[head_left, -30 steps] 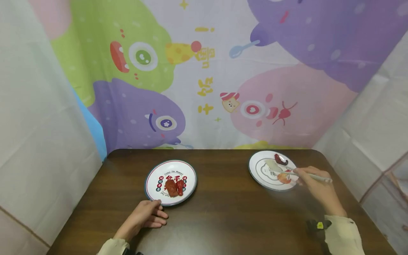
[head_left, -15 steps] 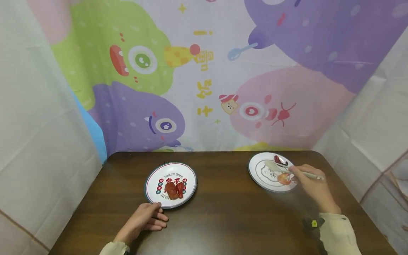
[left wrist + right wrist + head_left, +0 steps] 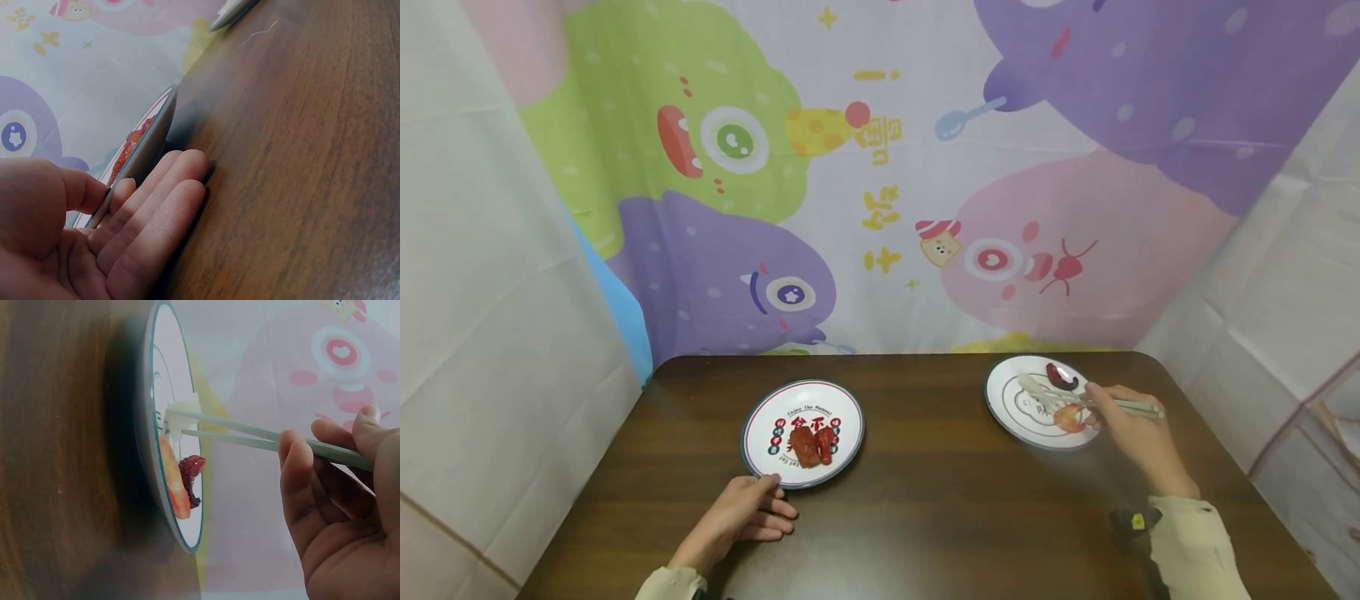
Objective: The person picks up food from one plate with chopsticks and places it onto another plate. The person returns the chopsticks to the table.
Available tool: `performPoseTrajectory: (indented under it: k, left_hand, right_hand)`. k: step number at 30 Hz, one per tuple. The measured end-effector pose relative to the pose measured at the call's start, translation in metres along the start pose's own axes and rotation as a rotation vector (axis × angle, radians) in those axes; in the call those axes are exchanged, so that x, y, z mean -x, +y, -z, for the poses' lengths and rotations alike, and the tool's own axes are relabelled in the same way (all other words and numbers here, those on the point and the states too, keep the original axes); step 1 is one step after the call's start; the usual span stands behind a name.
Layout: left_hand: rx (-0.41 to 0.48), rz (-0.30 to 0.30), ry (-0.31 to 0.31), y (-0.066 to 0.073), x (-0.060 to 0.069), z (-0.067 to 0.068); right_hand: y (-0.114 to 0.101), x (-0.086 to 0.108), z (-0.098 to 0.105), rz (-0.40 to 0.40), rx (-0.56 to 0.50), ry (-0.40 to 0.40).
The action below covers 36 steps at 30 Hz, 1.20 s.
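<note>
Pinching left, pinching right!

Starting with the left hand: pinching the left plate by its near rim, other fingers extended, presumably to steady it. Set side by side there, a brown piece and a red piece of food. Then over the table to the right plate, bearing a pale piece, a dark-red piece and an orange piece. Meeting the pale piece — cannot tell whether gripped — with chopsticks, pinched in the right hand well back from the tips, likely for reach.

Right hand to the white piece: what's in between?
The chopsticks; the right wrist view shows them running from the right hand to the white piece.
</note>
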State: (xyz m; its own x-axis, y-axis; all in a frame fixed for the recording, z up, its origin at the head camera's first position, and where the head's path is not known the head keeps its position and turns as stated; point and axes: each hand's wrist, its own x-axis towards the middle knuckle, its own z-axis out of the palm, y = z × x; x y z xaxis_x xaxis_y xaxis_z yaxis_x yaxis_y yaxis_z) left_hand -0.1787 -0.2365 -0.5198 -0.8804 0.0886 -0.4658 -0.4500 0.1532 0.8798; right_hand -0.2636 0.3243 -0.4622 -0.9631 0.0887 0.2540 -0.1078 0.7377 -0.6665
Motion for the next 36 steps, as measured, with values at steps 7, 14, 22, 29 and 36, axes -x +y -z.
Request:
performPoseTrajectory:
  k: [7, 14, 22, 29, 36]
  left_hand:
    - [0.005, -0.007, -0.006, 0.001, -0.002, 0.001]
    - [0.000, -0.001, -0.002, 0.001, -0.002, 0.001]
    - [-0.002, 0.005, -0.001, 0.001, -0.001, 0.000]
    - [-0.001, 0.004, 0.002, 0.002, -0.003, 0.000]
    - [-0.003, -0.001, -0.001, 0.002, -0.002, 0.000]
  right_hand:
    - [0.004, 0.000, -0.003, -0.045, -0.009, -0.011]
    - [0.008, 0.001, -0.006, -0.090, -0.042, -0.031]
    - [0.016, 0.004, -0.008, -0.151, -0.084, -0.049]
    - [0.021, 0.006, -0.011, -0.140, -0.130, -0.006]
    - [0.024, 0.010, -0.010, -0.116, -0.219, 0.039]
